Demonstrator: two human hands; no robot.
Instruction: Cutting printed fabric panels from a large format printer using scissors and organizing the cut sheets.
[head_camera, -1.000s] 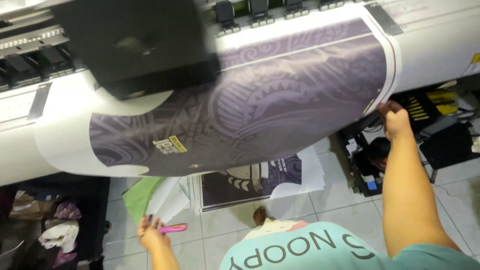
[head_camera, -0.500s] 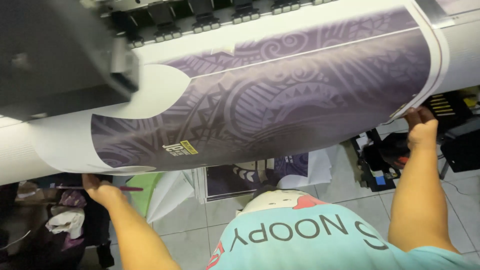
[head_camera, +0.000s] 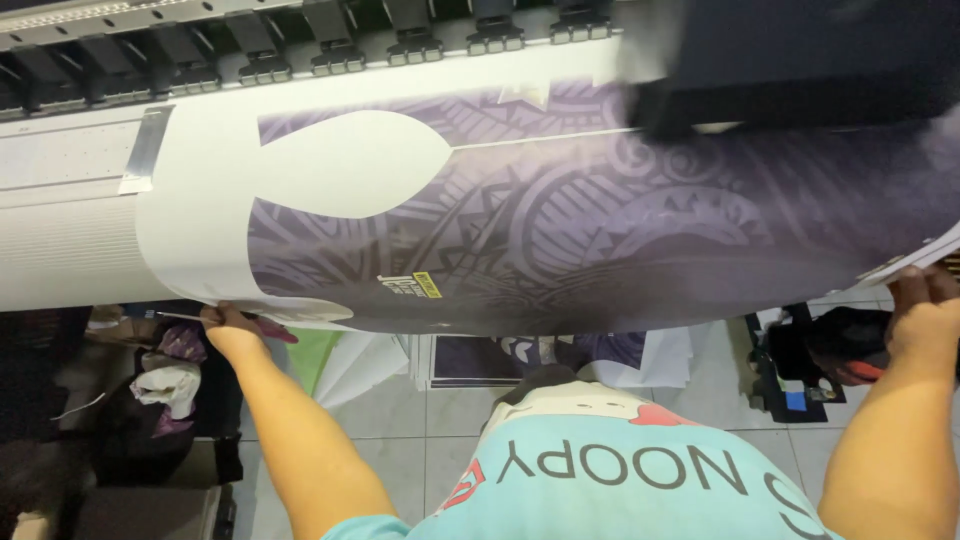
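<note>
A wide printed sheet (head_camera: 560, 230) with a purple patterned design and white margins hangs out of a large-format printer (head_camera: 70, 210). My left hand (head_camera: 232, 326) is at the sheet's lower left edge, shut on a thin pink-handled cutter (head_camera: 275, 330) whose metal tip points left. My right hand (head_camera: 925, 310) pinches the sheet's lower right edge. The printer's dark carriage (head_camera: 800, 60) is blurred over the sheet's upper right.
On the tiled floor (head_camera: 450, 410) below lie more printed sheets (head_camera: 540, 355) and a green sheet (head_camera: 310, 355). A dark heap of cloth and bags (head_camera: 160, 390) stands at the left. A black rack with items (head_camera: 810, 365) is at the right.
My left hand has risen from near the floor to the sheet's lower left edge with the cutter. The dark carriage has gone from left to right. My right hand stays on the right edge.
</note>
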